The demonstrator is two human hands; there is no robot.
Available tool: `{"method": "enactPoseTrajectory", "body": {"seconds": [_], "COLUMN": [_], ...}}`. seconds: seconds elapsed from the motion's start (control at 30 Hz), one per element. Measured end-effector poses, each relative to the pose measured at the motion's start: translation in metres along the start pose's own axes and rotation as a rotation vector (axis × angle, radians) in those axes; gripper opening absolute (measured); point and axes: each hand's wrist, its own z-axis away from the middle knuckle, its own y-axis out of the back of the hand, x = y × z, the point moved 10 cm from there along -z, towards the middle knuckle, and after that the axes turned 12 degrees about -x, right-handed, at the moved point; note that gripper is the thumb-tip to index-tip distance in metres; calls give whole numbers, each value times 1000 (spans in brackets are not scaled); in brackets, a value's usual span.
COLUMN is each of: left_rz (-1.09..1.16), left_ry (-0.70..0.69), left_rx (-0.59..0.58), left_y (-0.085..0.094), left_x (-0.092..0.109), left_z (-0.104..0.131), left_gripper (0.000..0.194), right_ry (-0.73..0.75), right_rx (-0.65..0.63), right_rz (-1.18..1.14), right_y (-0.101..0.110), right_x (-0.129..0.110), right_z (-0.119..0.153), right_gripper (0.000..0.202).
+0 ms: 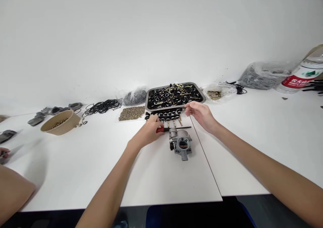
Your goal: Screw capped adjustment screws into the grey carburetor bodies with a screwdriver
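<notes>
My left hand (150,129) has its fingers curled at the left end of a row of small black parts with brass-coloured stems (170,115). Whatever its fingertips hold is hidden. Under that hand the red handle of a screwdriver (159,129) shows, its dark shaft pointing right. A grey metal carburetor (183,144) lies in front of the shaft, its round bore facing me. My right hand (200,113) is loosely bent, thumb and fingers a little apart, by the row's right end and the tray's front corner. Nothing is visible in it.
Behind the row is a metal tray (174,107) of mixed black and brass parts. Small brass pieces (131,113), black rubber rings (102,107) and a tan bowl (64,127) lie left. Plastic bags (264,75) and a bottle (295,81) stand right. Another person's arm (13,191) is at far left.
</notes>
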Motion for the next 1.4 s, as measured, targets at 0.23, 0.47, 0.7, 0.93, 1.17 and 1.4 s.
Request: {"method": "enactPoseTrajectory", "body": {"seconds": [0.23, 0.47, 0.7, 0.93, 1.17, 1.4], "left_rz": [399, 1262, 1202, 1053, 1077, 1060], "left_ry": [11, 21, 245, 302, 319, 326], "left_rx": [126, 952, 1415, 1482, 1404, 1357], "left_y": [31, 80, 85, 81, 75, 74], "left_x": [-21, -105, -163, -167, -171, -167], "left_z": [10, 60, 114, 117, 109, 104], "left_gripper": [12, 38, 32, 28, 30, 38], "right_ry": [51, 7, -170, -226, -237, -253], "right_rx": [70, 53, -78, -102, -103, -108], "right_rz": [-26, -38, 60, 113, 138, 158], "right_y": [7, 6, -14, -20, -22, -22], "right_x": [-10, 1, 35, 40, 38, 39], "right_z": [1, 1, 7, 10, 10, 10], "right_gripper": [18, 19, 26, 24, 25, 25]}}
